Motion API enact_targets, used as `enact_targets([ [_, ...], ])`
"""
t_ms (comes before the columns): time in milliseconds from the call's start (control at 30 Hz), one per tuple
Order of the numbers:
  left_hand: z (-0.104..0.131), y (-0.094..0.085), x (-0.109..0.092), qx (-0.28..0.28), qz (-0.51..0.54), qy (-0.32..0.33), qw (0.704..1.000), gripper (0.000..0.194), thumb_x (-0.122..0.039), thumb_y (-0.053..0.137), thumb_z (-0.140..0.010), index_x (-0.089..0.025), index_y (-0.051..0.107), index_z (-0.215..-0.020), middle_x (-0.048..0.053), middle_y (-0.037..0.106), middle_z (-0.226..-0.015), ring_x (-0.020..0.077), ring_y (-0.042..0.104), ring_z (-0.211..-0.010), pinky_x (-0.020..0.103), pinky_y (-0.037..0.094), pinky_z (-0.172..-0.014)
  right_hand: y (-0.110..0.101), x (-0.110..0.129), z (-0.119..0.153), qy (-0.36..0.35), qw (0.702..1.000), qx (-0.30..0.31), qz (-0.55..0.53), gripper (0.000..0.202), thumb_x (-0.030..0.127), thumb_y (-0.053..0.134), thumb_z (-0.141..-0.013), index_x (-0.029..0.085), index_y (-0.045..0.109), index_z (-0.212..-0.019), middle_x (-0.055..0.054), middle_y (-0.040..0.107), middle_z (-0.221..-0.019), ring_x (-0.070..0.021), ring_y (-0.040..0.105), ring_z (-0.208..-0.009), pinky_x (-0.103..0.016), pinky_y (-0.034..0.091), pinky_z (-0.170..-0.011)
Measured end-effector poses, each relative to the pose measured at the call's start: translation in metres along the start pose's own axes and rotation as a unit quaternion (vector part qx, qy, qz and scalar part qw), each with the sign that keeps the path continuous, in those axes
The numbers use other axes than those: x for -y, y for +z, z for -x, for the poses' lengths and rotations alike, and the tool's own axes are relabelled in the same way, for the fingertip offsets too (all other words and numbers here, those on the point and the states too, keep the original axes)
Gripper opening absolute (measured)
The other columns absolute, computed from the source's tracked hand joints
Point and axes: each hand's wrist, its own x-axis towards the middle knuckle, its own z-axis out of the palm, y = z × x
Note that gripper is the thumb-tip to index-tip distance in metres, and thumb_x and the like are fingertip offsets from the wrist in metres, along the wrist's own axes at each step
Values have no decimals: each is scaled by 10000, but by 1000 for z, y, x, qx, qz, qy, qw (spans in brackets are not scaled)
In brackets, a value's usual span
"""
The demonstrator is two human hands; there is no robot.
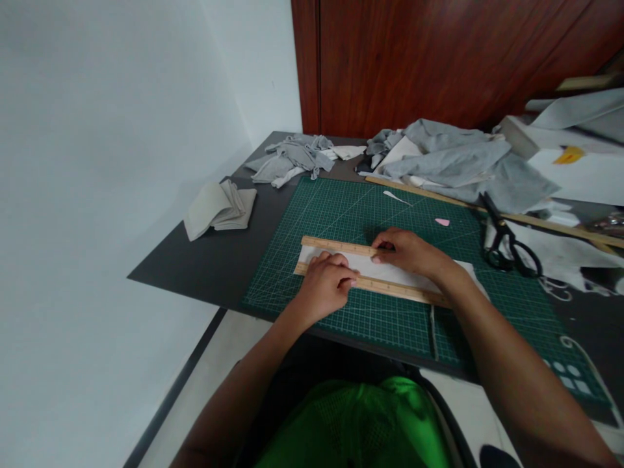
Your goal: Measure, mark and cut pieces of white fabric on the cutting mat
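A strip of white fabric (363, 264) lies on the green cutting mat (287, 296), with two wooden rulers along its long sides. My left hand (327, 283) bears down over the near wooden ruler (390, 288) with bent fingers, its thumb and fingertips at the ruler's edge. Farther right, my right hand (404, 252) holds the far wooden ruler (336, 245) with thumb and fingers drawn together. Its forearm covers the right part of the strip. Black scissors (507, 244) rest to the right of that hand.
Folded pale cloth (221, 211) sits on the dark table (195, 266) at left. Crumpled grey fabric (295, 159) and a larger fabric heap (453, 159) lie at the back. A long wooden stick (439, 200) crosses the mat's far edge. A white box (580, 162) stands at right.
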Motion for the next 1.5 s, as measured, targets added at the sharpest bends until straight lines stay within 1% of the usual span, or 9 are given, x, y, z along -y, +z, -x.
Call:
enact_targets([
  [167,-1,-1,1,-6,14,8,1000,179,-163,696,-907,-280,810,-980,17,718,-981,236,576,-980,425,422,-881,-4,23,4,-27,998,-41,45,166,352,731,-896,196,749,-952,-79,700,-933,-215,616,-811,-321,447,-750],
  [300,-1,-1,1,-7,15,10,1000,153,-174,708,-909,-273,810,-966,17,717,-979,230,576,-971,410,421,-877,0,41,9,-41,997,56,-15,167,322,651,-924,201,726,-837,-6,656,-737,-161,571,-659,-275,387,-626],
  [400,-1,0,1,-7,11,14,1000,154,-178,708,-913,-274,813,-973,17,717,-982,229,571,-966,404,419,-871,4,46,11,-35,990,127,-43,146,331,681,-885,203,740,-844,9,650,-718,-157,570,-653,-264,363,-601],
  [500,-1,0,1,-8,9,14,1000,153,-181,697,-918,-270,813,-963,19,717,-1000,230,566,-964,406,420,-866,5,46,11,-36,986,155,-51,146,340,688,-878,205,739,-856,4,654,-731,-160,580,-664,-258,360,-596],
  [733,1,-2,-4,3,-17,3,1000,187,-181,674,-912,-279,816,-984,24,715,-968,253,560,-982,433,425,-860,11,39,11,-29,984,161,-74,94,285,676,-845,221,728,-799,7,648,-722,-171,582,-686,-262,389,-630],
  [967,6,0,-6,4,-17,-5,1000,179,-216,662,-922,-273,816,-994,18,711,-981,236,558,-987,437,439,-870,22,24,14,-4,978,182,-100,177,397,683,-869,232,722,-821,-4,667,-761,-185,589,-702,-276,409,-618],
  [1100,7,-1,-9,1,-21,-7,1000,187,-227,653,-923,-277,813,-1005,18,721,-990,245,559,-994,443,429,-864,25,22,15,12,978,177,-114,183,407,709,-840,228,715,-802,-12,668,-764,-194,591,-717,-285,418,-637],
  [1267,7,-4,-14,26,-35,-17,999,208,-225,632,-928,-280,808,-1023,45,719,-1022,266,564,-1023,448,423,-880,27,19,15,16,974,179,-139,195,423,724,-831,229,722,-814,-11,671,-768,-192,588,-719,-288,427,-648],
  [1500,10,-2,-16,20,-52,-16,998,194,-238,634,-920,-262,802,-1013,61,691,-1006,276,546,-1027,481,434,-885,28,22,15,25,976,167,-140,226,440,750,-816,219,719,-779,-14,647,-717,-188,563,-681,-291,411,-624],
])
